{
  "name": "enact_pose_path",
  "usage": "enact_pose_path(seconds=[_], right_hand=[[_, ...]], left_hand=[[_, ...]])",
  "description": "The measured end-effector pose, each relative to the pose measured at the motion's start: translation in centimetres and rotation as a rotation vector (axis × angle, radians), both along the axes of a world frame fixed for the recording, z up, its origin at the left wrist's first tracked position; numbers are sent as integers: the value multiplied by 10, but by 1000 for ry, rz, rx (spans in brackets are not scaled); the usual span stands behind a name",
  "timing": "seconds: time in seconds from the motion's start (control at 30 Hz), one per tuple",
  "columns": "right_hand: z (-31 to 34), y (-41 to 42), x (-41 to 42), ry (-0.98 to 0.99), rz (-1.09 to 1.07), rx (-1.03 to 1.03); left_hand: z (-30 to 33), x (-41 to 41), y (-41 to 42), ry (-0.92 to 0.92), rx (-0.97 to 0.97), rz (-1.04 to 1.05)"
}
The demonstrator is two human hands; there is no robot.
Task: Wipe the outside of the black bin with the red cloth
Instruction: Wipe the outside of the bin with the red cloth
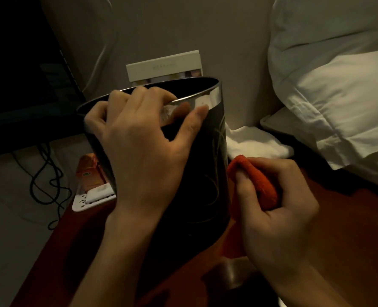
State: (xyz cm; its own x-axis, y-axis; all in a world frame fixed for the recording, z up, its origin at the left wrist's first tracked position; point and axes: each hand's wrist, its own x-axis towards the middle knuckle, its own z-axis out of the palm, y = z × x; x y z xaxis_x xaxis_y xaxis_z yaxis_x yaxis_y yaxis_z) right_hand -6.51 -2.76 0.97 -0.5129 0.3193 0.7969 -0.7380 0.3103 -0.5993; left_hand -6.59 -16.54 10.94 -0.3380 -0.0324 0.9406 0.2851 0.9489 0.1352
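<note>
Black bin [208, 156] stands on a dark red surface [349, 229], tilted a bit with its mouth leaning away from the camera, chrome rim band [208, 100] on top. Left hand [139, 149] grips the rim: fingers hooked over the edge into the opening, thumb laid across the chrome band outside, so it's acting as the brace. Right hand [278, 209] holds the red cloth [258, 182] bunched up, fingers curled round the wad, thumb pressing on top; the cloth sits against or just beside the bin's right wall, low down. Can't tell for sure whether it's in actual contact with the wall. Progress: judging from this, wiping is underway on the right side, mid-to-lower wall. The near face shows faint swirl streaks, could be decoration or smears, too dark to say. Nothing shows which parts are already clean. Likely left: the far side, the left side behind the bracing hand, and the rim band under the thumb, which needs a regrip or a turn of the bin. Around it: white pillows [338, 85] right, folded white towel [256, 142] behind, orange packet [90, 173] and black cables [48, 180] left.
</note>
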Motion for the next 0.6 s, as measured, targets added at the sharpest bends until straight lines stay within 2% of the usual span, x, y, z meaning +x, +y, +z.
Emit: enact_pose_path(seconds=[0.33, 0.6], right_hand=[[0, -1, 4, 18, 5, 51], [33, -2, -1, 142, -83, 75]], left_hand=[[4, -1, -42, -77, 126, -398], [4, -3, -44, -78, 109, -436]])
